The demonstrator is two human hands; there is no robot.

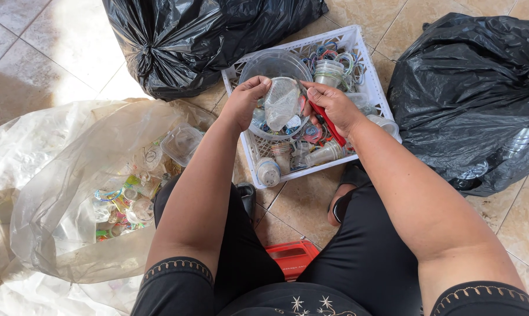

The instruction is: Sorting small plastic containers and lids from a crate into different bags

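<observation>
Hands [244, 102] [334, 105] hold 1 clear bottle [282, 102], 1 red knife [328, 126]; 2 black bags [200, 35]

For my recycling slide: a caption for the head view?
Both hands hold a crumpled clear plastic cup over a white crate.

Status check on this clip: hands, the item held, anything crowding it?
Left hand and right hand both grip a clear plastic bottle over the white crate. Right hand also holds a red-handled tool. Nothing blocking; crate full of plastic pieces.
</observation>
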